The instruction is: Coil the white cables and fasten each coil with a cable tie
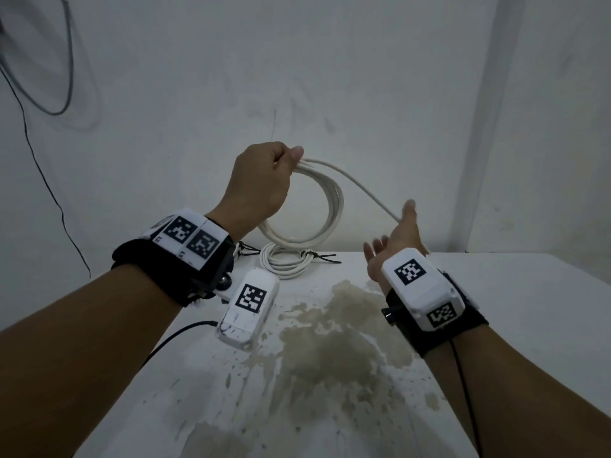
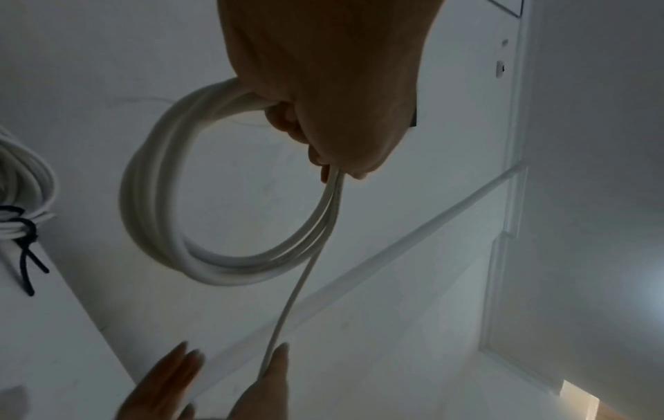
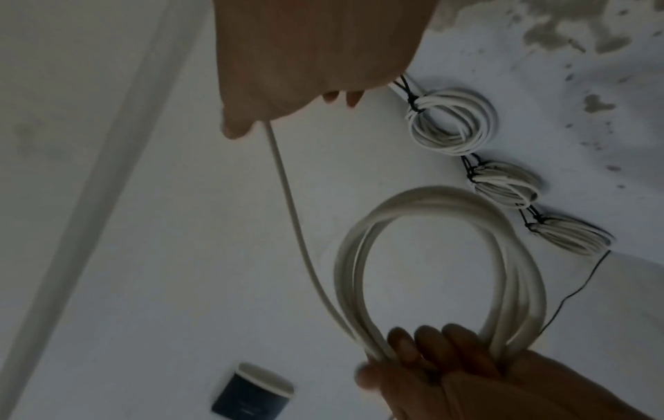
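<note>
My left hand (image 1: 284,166) is raised above the table's far edge and grips the top of a loose coil of white cable (image 1: 332,206) with several loops hanging from the fist. The free strand (image 1: 363,188) runs from the fist down to the right and lies against the thumb of my right hand (image 1: 393,233), which is palm-up with fingers spread. In the left wrist view the coil (image 2: 143,199) hangs below the fist and the strand (image 2: 294,298) reaches the right fingers (image 2: 276,369). Three tied coils (image 3: 452,125) (image 3: 506,184) (image 3: 571,238) lie along the table's back edge.
The white table (image 1: 496,309) carries a large brown stain (image 1: 330,325) in the middle. A tied coil with a black tie (image 1: 325,258) sits at the back edge under the hanging coil. The wall stands close behind. A dark box (image 3: 251,395) appears in the right wrist view.
</note>
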